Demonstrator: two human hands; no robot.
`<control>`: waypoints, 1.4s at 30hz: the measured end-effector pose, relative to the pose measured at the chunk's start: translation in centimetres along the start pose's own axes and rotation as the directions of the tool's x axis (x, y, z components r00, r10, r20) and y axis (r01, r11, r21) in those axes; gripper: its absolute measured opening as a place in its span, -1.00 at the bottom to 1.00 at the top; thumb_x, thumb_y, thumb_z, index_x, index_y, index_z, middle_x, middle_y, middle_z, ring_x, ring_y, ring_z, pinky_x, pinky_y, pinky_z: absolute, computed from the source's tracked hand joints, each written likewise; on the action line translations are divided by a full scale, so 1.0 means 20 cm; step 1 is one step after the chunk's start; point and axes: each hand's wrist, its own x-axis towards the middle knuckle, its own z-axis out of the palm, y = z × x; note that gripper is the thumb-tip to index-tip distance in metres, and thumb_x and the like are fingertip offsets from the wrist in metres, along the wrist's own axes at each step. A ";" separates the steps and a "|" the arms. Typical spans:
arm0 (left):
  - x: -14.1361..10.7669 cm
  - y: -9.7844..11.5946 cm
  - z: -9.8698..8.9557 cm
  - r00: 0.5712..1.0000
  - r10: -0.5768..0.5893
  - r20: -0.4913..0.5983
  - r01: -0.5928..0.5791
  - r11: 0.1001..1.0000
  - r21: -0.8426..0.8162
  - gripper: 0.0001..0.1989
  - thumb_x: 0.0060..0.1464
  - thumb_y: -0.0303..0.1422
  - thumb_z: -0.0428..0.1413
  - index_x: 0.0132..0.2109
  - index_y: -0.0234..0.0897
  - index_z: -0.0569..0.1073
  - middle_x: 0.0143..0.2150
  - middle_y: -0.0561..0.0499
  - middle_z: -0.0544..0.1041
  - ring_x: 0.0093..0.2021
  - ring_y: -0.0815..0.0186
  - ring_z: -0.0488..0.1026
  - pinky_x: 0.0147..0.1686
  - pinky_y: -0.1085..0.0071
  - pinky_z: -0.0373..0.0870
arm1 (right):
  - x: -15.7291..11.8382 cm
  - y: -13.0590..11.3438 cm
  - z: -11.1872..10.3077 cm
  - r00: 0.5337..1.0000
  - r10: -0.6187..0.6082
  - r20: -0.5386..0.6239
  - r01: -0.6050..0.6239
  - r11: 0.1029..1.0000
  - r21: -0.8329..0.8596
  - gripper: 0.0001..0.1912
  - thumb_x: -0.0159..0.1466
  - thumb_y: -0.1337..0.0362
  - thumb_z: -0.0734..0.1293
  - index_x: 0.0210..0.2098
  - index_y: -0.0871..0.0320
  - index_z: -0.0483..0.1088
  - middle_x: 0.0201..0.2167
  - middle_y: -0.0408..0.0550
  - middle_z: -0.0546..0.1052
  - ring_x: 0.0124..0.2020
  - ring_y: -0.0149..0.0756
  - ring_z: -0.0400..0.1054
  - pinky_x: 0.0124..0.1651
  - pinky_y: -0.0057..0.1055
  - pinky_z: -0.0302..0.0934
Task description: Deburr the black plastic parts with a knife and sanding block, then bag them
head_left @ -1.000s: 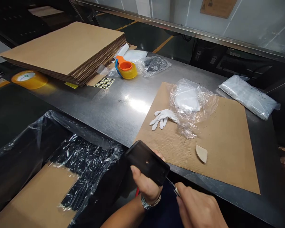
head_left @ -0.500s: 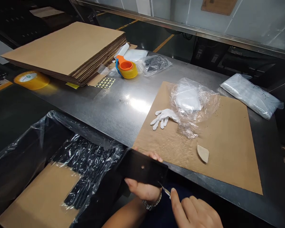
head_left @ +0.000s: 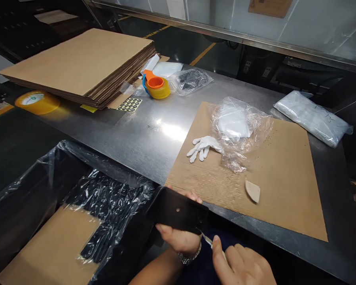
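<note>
A flat black part (head_left: 169, 208) with rounded corners and one small round hole is held in my left hand (head_left: 182, 239). Its thumb lies along the near edge and the fingers wrap behind the far edge. My right hand (head_left: 240, 259) grips a small knife (head_left: 207, 240) with a pale handle, index finger stretched along it. The blade's tip meets the black part near its lower right corner. To the left is a bin lined with clear plastic (head_left: 59, 154), holding a cardboard sheet (head_left: 53, 245) and several black wrapped pieces (head_left: 106, 198).
On the metal table (head_left: 136, 138) lies a cardboard sheet (head_left: 287, 190) bearing a white glove (head_left: 203, 147), a plastic bag (head_left: 234, 122) and a beige wedge-shaped pad (head_left: 252, 191). Behind are a cardboard stack (head_left: 80, 59), a tape dispenser (head_left: 157, 87), a tape roll (head_left: 38, 103) and a wrapped packet (head_left: 311, 116).
The view has shifted very slightly. Both hands, the black part and the knife stay in nearly the same position, with the blade tip still at the part's lower right corner.
</note>
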 end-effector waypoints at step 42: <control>0.00 0.05 0.01 0.807 -0.583 0.099 0.585 0.811 0.009 -0.51 0.02 0.00 -0.07 -0.37 -0.36 0.50 -0.48 -0.08 0.45 -0.50 0.34 0.36 -0.50 0.45 0.35 | -0.04 0.16 -0.08 0.986 0.088 0.141 -0.096 0.994 0.054 -0.64 0.31 0.43 0.04 -0.15 0.23 0.44 -0.67 -0.16 0.29 -0.72 -0.51 0.18 -0.68 -0.58 0.04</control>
